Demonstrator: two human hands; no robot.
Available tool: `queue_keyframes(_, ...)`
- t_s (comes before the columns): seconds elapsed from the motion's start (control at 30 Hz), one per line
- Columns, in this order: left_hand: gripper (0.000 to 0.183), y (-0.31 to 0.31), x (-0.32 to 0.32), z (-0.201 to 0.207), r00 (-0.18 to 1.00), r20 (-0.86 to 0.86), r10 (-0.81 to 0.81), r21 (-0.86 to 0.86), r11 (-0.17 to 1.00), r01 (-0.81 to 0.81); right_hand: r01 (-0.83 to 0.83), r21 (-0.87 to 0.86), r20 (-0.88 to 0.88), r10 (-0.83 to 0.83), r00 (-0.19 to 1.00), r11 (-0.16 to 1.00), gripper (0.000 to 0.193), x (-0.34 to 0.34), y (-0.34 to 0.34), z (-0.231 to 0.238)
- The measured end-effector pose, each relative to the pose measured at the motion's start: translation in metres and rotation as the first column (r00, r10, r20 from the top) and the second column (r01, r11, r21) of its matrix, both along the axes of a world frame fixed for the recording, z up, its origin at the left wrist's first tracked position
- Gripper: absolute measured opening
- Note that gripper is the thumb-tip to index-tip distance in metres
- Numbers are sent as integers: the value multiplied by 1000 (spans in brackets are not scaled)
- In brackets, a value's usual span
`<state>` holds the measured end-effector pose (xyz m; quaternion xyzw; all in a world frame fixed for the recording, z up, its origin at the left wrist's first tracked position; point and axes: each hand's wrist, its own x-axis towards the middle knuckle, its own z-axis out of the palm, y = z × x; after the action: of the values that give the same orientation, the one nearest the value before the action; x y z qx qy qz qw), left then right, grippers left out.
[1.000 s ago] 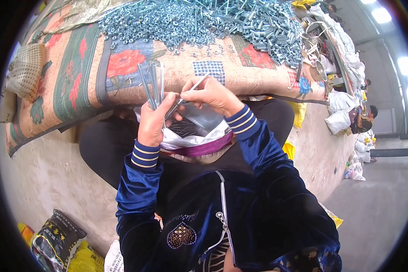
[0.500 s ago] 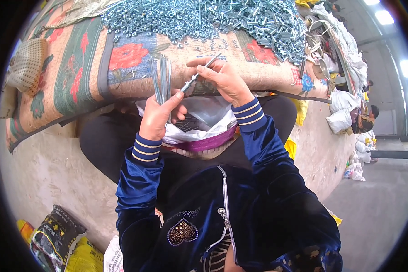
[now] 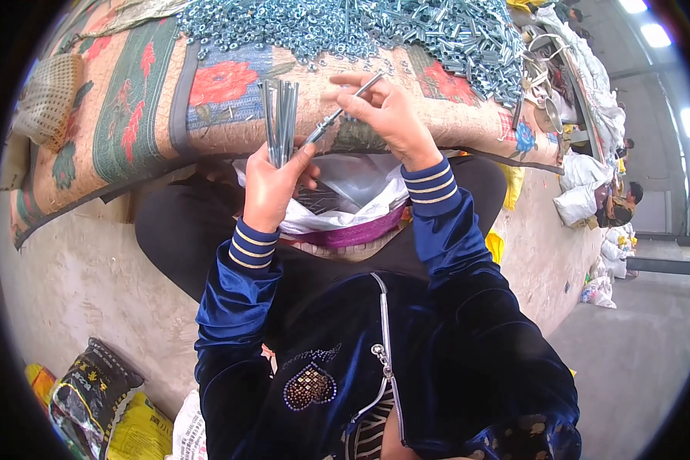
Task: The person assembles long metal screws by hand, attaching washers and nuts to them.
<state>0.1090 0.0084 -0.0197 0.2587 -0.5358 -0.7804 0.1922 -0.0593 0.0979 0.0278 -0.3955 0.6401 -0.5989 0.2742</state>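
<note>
My left hand [image 3: 272, 188] is closed around a bundle of thin silvery metal rods [image 3: 281, 115], which stand upright out of its grip. Its thumb and forefinger also pinch the lower end of a single metal rod [image 3: 331, 121], slanting up to the right. Small nut-like pieces sit along that rod near the left thumb. My right hand [image 3: 395, 123] grips the rod's upper part between thumb and fingers, with the tip poking out past them. Under the hands a white-lined bag [image 3: 364, 208] with a purple rim lies open in my lap, dark thin pieces inside it.
A flower-patterned padded cloth [image 3: 230, 130] covers the work surface ahead. On it lie heaped metal nuts [image 3: 284, 34] and short metal tubes [image 3: 468, 46]. A woven bag [image 3: 52, 100] sits at the left, white sacks [image 3: 579, 195] at the right, and a black bag [image 3: 96, 391] at lower left.
Both hands have shifted slightly right, and the rod between them has moved along. The rods in my left hand stand closer together.
</note>
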Motion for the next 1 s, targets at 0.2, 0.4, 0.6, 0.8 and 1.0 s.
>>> queue_keyframes(0.2, 25, 0, 0, -1, 1000, 5, -13, -1, 1000, 13, 73, -41, -142, -78, 987, 997, 29, -6, -3, -15)
queue_keyframes(0.4, 26, -1, 1, 0, 1000, 13, -21, 11, 1000, 21, 51, 219, -77, -35, 996, 974, 32, -12, 5, -16)
queue_keyframes(0.6, 26, -2, 0, 0, 999, 15, -39, 17, 999, 39, -79, 153, 128, 59, 990, 985, 26, 5, 8, -6)
queue_keyframes(0.8, 18, 9, -3, -9, 985, 14, 170, -566, 814, -133, 73, 323, -99, -43, 994, 944, 26, 17, -4, -23)
queue_keyframes(1.0, 21, -3, -4, -2, 997, 21, 72, -50, 996, -71, -81, 295, -385, 196, 902, 952, 32, 6, 17, -9)
